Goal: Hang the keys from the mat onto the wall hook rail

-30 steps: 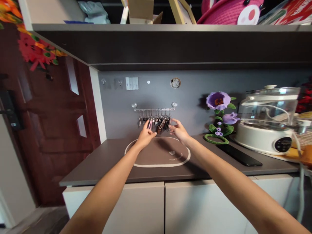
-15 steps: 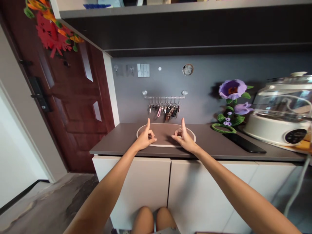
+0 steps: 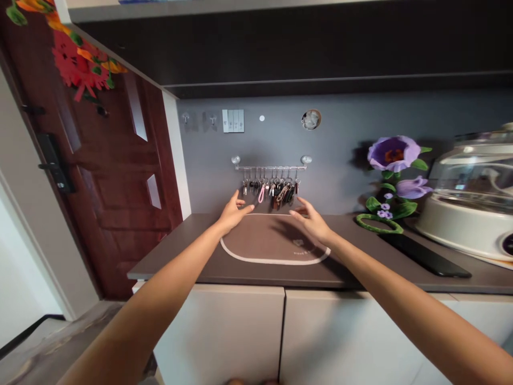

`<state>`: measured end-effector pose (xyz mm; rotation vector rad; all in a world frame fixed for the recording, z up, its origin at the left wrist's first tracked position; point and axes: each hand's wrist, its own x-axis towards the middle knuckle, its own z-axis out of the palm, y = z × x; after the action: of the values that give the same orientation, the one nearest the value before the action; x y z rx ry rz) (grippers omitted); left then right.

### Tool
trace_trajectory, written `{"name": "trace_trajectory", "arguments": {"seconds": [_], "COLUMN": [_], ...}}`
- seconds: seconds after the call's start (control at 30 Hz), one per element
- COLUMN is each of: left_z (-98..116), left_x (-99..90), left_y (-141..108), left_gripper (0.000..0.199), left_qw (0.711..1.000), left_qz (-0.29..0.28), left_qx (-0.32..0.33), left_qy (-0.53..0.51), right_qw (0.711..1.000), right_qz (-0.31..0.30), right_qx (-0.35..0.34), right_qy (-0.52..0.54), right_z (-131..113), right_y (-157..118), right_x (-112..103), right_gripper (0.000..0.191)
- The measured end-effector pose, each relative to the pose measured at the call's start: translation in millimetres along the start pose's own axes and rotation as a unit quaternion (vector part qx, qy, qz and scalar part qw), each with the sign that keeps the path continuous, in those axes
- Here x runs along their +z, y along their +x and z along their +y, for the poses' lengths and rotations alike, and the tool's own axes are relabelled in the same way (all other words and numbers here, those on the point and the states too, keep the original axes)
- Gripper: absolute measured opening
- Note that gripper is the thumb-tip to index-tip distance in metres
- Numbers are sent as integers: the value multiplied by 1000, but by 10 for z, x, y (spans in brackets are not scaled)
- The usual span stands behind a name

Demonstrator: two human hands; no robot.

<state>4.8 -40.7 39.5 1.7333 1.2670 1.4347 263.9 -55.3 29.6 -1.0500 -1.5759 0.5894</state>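
Observation:
My left hand (image 3: 234, 213) hovers over the left part of a brown mat with a pale rim (image 3: 264, 240), its fingers apart and nothing in them. On the other side my right hand (image 3: 313, 220) is held above the mat's right part, also open and empty. Between and behind the hands, keys and key fobs (image 3: 286, 192) hang in a row from a clear hook rail (image 3: 271, 168) on the grey wall. A pink strap (image 3: 262, 193) dangles among them. Neither hand visibly touches the keys.
Right of the mat lie a black phone-like slab (image 3: 425, 255), a purple flower ornament (image 3: 395, 155) and a white appliance with a clear top (image 3: 476, 208). A dark shelf (image 3: 288, 53) overhangs the counter (image 3: 168, 251). At left stands a red-brown door (image 3: 116, 176).
Both hands have gone from thumb-and-finger curls with index fingers raised to loosely open, and they reach further forward toward the keys. The view has moved closer to the counter.

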Motion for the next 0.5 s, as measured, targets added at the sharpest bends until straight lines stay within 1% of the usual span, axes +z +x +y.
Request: {"name": "trace_trajectory", "arguments": {"seconds": [0.07,0.13,0.17,0.23,0.3,0.4,0.5], "left_z": [-24,-49,-65,-100,-131,-146,-129], "left_x": [37,90,124,200,277,373,439], "left_y": [283,541,657,857,1017,1189,1300], "left_gripper": [89,80,73,57,46,38,41], "left_qw": [999,999,999,998,989,964,929], "left_qz": [31,50,48,27,16,3,-40], "left_qx": [-22,-13,-6,-4,-30,-96,-142], "left_qy": [18,17,1,-64,-141,-246,-340], "right_qw": [998,995,993,989,985,981,976], "right_qz": [46,80,97,124,136,109,48], "right_qx": [35,63,67,71,87,111,119], "right_qy": [-10,-1,9,35,66,118,176], "right_z": [128,236,279,341,383,431,471], "right_y": [306,609,744,963,1103,1204,1265], "right_x": [-33,-49,-47,-23,26,130,251], "right_gripper": [71,73,71,63,58,54,49]}}
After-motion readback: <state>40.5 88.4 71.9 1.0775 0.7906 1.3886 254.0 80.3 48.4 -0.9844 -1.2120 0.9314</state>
